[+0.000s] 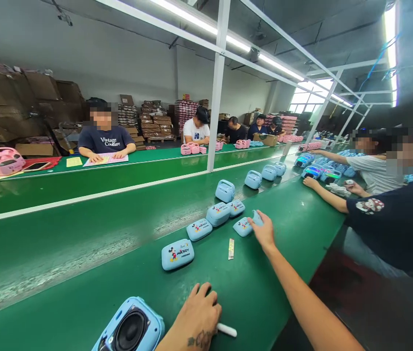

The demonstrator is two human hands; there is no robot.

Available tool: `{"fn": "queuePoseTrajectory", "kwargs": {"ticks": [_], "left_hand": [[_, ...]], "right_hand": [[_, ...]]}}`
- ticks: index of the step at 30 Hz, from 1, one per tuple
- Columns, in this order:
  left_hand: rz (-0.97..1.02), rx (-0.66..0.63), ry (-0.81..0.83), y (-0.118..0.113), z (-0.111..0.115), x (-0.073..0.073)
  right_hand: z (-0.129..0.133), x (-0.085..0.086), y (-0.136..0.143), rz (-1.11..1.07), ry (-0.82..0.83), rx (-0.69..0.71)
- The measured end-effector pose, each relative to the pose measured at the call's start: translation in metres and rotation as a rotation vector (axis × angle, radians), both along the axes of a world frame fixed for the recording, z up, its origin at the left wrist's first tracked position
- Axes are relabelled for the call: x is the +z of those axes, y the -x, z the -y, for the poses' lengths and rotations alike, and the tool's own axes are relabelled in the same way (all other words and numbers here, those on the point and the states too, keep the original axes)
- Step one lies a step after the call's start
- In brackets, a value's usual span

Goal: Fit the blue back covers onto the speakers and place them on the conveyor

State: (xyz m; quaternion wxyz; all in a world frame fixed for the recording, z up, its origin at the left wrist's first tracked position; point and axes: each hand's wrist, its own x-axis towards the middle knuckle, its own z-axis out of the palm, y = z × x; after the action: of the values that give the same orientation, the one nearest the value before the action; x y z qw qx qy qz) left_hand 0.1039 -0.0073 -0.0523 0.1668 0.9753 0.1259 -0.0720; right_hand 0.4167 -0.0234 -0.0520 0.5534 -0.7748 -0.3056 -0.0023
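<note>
My right hand (264,231) is stretched out over the green bench, its thumb and fingers closed on a light blue speaker cover (243,226) printed with a cartoon mouse; part of the cover is hidden behind the fingers. Lower down, my left hand (202,312) rests palm down with curled fingers. A white stick-like tool (227,330) pokes out from under it, the rest hidden by the palm. To its left lies a blue speaker body (133,324) with its round black driver facing up. More printed blue covers (177,254) lie in a row ahead.
A small paper strip (231,248) lies between my hands. Blue speaker shells (225,190) stand farther along the belt (82,239). On the right, a co-worker (389,219) handles lit speakers (312,170). Across the belt, a person (106,131) sits near pink speakers (5,161). A white post (217,97) rises behind.
</note>
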Motion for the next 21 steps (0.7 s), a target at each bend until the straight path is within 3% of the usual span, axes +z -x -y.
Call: {"fn": "queuePoseTrajectory", "kwargs": {"ticks": [5, 10, 13, 15, 17, 19, 21], "left_hand": [[0.062, 0.037, -0.086, -0.003, -0.009, -0.020], [0.218, 0.141, -0.227, 0.004, -0.021, -0.010], [0.419, 0.182, -0.298, 0.011, -0.028, 0.008], [0.526, 0.183, -0.319, 0.014, -0.029, 0.020], [0.613, 0.139, -0.321, 0.015, -0.027, 0.031], [0.693, 0.088, -0.329, 0.014, -0.024, 0.039], [0.763, 0.096, -0.349, 0.015, -0.025, 0.046]], "right_hand": [[-0.017, -0.001, 0.024, -0.030, 0.278, -0.005], [0.000, 0.026, 0.046, 0.036, 0.307, 0.085], [0.031, 0.044, 0.077, 0.056, 0.258, 0.330], [0.056, 0.050, 0.106, 0.064, 0.206, 0.704], [0.076, 0.051, 0.134, 0.095, 0.203, 0.921], [0.086, 0.047, 0.151, 0.128, 0.226, 0.991], [0.084, 0.041, 0.147, 0.144, 0.227, 0.949]]}}
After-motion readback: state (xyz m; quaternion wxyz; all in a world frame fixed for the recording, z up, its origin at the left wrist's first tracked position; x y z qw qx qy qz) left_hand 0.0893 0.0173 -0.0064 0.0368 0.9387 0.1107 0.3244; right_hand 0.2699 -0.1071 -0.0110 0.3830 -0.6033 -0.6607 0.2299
